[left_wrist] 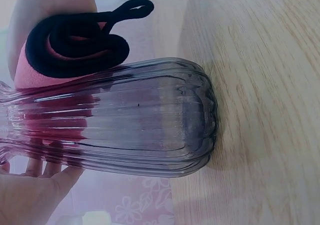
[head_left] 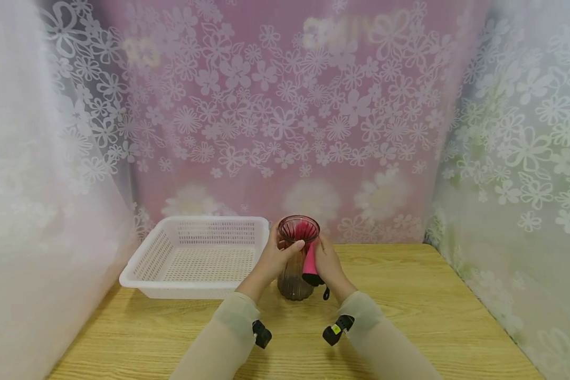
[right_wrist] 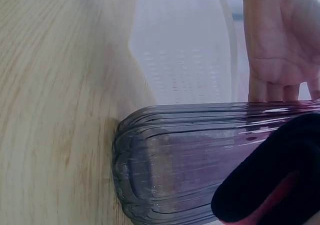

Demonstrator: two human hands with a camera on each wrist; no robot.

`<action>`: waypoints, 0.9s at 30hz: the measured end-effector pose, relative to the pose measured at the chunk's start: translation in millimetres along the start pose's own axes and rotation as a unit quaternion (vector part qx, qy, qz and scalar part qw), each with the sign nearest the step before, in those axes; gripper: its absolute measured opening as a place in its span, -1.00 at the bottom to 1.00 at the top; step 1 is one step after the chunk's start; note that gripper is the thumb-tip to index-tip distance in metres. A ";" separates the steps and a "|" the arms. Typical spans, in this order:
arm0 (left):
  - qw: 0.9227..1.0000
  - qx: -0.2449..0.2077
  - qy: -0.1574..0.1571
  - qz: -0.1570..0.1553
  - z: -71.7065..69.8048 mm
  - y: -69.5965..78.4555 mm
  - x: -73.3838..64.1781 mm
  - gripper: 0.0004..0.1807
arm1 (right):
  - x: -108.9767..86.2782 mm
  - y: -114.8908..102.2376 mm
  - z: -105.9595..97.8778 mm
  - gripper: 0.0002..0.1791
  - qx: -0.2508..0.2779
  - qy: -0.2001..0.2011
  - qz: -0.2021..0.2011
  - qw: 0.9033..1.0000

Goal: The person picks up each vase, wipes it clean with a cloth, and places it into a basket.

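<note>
A ribbed glass vase point(head_left: 294, 282), reddish at the rim and smoky grey lower down, stands upright on the wooden table. My left hand point(head_left: 269, 259) grips its upper part from the left, with the thumb across the near side just under the rim. In my right hand point(head_left: 329, 262) is a folded pink cloth point(head_left: 310, 264) with a black edge and a small black loop point(left_wrist: 137, 7). It holds the cloth against the vase's right side, near the top. In the left wrist view the cloth's coiled black edge shows beside the glass. My right fingertips are hidden.
To the left of the vase sits a white plastic basket point(head_left: 190, 286) with slotted walls, close to my left hand. The wooden table point(head_left: 408, 316) extends to the right. Flower-patterned curtains point(head_left: 285, 132) hang behind and on both sides.
</note>
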State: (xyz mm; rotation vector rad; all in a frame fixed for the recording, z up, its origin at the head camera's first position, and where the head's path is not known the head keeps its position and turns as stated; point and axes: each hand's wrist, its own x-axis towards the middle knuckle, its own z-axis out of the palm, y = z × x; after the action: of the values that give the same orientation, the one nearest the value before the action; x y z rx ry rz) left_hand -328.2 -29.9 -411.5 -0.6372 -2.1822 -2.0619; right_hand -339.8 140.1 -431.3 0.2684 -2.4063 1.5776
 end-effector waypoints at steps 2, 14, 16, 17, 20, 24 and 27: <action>1.000 -0.004 0.001 -0.003 0.1 0.3 -0.1 -0.11 | 0.6 0.9 0.9 -0.41 0.006 0.000 -0.007 1.000; 1.000 -0.016 -0.013 -0.018 -1.6 26.7 -6.9 -0.10 | -1.5 7.1 3.9 -0.31 -0.003 -0.005 -0.002 1.000; 1.000 -0.015 -0.011 -0.016 -1.9 17.3 -2.5 -0.09 | -2.6 7.1 4.3 -0.29 -0.002 -0.008 0.006 1.000; 1.000 -0.016 -0.010 -0.016 -2.0 12.2 -0.3 -0.08 | -3.2 7.4 4.3 -0.27 -0.002 -0.009 0.011 1.000; 1.000 -0.011 -0.003 -0.011 -1.9 4.4 2.5 -0.08 | -4.5 9.2 5.1 -0.21 -0.005 -0.013 0.033 0.999; 1.000 -0.011 0.003 -0.014 -1.9 1.9 1.3 -0.09 | -5.5 14.1 6.3 -0.16 -0.018 -0.018 0.052 0.998; 1.000 -0.010 0.001 -0.021 -1.4 1.6 -0.9 -0.08 | -7.3 17.3 6.6 -0.25 -0.025 -0.020 0.058 0.998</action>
State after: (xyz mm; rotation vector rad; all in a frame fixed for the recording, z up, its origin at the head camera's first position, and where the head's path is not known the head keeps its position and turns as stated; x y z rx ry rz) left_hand -327.1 -31.4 -410.2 -0.5955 -2.1953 -2.1049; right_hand -338.5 141.0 -451.2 0.1551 -2.5301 1.5710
